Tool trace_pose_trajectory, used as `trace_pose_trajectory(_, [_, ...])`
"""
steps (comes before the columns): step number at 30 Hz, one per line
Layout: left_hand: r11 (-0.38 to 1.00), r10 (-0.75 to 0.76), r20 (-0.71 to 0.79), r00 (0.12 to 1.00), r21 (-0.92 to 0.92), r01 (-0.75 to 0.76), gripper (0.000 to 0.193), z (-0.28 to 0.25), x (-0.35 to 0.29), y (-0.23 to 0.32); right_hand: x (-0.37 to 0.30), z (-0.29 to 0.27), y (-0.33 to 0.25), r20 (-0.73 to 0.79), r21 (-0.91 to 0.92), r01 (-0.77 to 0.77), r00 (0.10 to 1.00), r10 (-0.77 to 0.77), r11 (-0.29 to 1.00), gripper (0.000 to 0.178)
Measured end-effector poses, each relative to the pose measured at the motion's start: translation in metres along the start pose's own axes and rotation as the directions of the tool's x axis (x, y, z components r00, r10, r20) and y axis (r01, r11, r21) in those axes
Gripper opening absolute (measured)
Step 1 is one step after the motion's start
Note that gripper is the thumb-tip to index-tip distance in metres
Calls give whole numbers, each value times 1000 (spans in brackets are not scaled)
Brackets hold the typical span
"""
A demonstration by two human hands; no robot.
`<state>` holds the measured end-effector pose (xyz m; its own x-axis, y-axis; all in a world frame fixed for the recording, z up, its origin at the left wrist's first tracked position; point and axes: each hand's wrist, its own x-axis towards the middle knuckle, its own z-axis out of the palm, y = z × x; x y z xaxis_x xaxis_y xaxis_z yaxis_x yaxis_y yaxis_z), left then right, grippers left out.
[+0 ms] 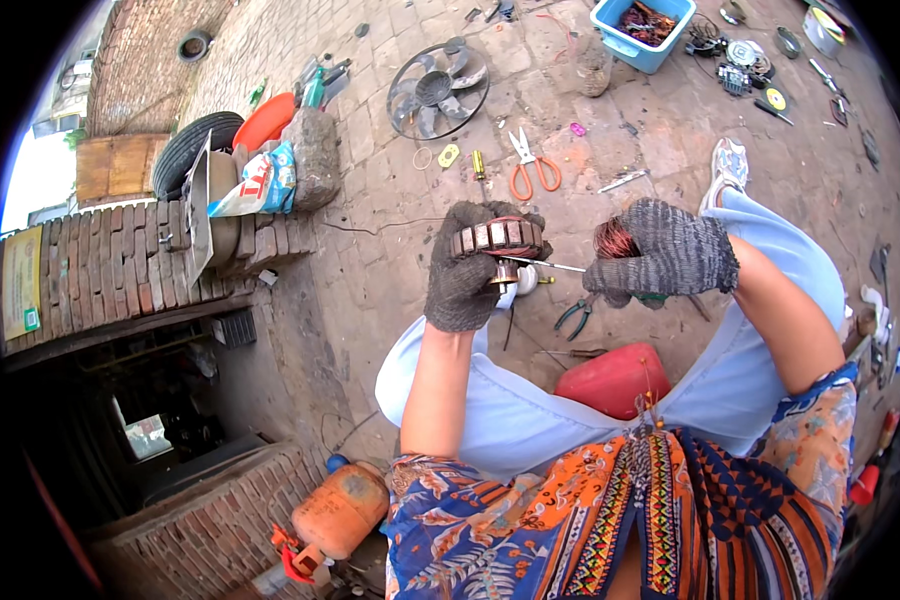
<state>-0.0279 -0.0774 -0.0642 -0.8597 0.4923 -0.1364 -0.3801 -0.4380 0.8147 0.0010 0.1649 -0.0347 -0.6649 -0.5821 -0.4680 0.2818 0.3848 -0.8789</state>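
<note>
My left hand [458,270], in a dark grey knit glove, is closed around a motor armature [497,237]. The armature has a ring of metal segments and a short shaft end below it. My right hand [665,250], gloved alike, is closed on a screwdriver whose thin metal shaft [560,266] points left and reaches the armature's underside. Most of its handle is hidden in the glove. A tangle of copper wire [613,238] sits against the same hand, at its thumb side. Pliers [574,316] with dark green handles lie on the ground below, between my hands.
Orange-handled scissors [534,170], a yellow screwdriver [479,165] and a fan [436,90] lie on the brick paving ahead. A blue basin [638,45] holds copper scrap. A red container [615,380] lies between my legs. To the left are a tyre [195,150] and an orange gas cylinder [340,508].
</note>
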Motion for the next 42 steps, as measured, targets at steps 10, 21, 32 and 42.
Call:
trace_pose_trajectory(10, [982,-29,22,999,-185,33,52,0,-3,-3,7,7,8,-34,-115,123,991,-128,986,31])
trace_pose_trajectory(21, [909,-47,35,998,-412,57,61,7,-5,-6,18,23,30,-129,-73,395,907,-401,916,18])
trace_pose_trajectory(32, [924,30,57,998,-383,-6,67,24,10,1,11,-2,9,-249,-368,386,835,-490,846,21])
trace_pose_trajectory(42, [945,71,-37,997,-318,-79,61,41,32,10,12,-12,-1,-318,-469,443,722,-615,764,34])
